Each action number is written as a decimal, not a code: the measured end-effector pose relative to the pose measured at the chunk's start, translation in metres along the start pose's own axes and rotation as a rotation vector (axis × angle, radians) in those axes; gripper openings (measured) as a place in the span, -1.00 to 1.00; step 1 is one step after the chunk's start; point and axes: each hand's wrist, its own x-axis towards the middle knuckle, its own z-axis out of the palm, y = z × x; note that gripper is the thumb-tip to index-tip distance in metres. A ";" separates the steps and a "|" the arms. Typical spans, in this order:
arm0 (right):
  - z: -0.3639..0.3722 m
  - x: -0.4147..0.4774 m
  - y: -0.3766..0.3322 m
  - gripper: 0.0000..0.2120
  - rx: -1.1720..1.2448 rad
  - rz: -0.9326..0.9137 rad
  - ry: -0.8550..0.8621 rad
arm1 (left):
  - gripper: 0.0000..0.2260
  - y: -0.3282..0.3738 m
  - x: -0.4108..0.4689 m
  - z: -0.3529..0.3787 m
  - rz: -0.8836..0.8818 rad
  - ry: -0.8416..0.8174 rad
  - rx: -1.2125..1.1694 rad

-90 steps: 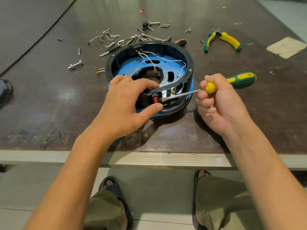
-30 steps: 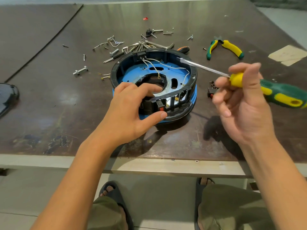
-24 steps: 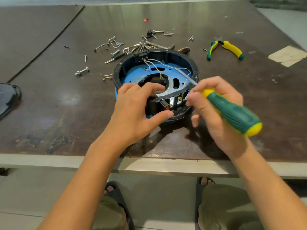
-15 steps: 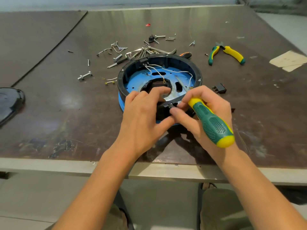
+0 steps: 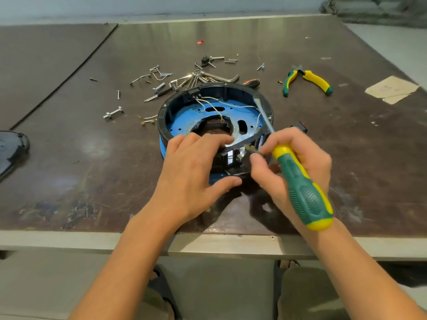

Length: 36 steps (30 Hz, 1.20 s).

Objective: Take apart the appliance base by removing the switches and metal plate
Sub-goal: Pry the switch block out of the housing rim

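The appliance base, a black round ring with a blue inner plate and white wires, lies on the table. My left hand grips its near rim, fingers over the top and thumb against the outer wall. My right hand holds the green-and-yellow screwdriver in the palm, handle toward me and shaft pointing away over the ring. Its thumb and forefinger pinch at a small part in the slotted near wall. The switch slots are mostly hidden by my hands. A loose black switch lies right of the base.
Loose screws, bolts and hex keys are scattered behind the base. Green-and-yellow pliers lie at the back right, beside a scrap of paper. A black cover sits at the left edge. The table's front edge is close to me.
My right hand pulled the screwdriver tip out of the near wall, swung the tool round so the handle faces me, and brought its fingertips to the slots. My left hand kept its grip.
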 end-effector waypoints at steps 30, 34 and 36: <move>-0.017 0.015 0.023 -0.69 -0.146 0.148 -0.138 | -0.54 0.040 -0.005 -0.026 -0.034 -0.192 -0.082; -0.011 0.012 0.016 -0.76 -0.128 0.110 -0.091 | -0.49 0.024 -0.005 -0.045 0.022 -0.229 -0.225; -0.006 0.008 0.010 -0.86 -0.079 0.051 -0.081 | -0.47 0.002 -0.007 -0.058 -0.006 -0.269 -0.130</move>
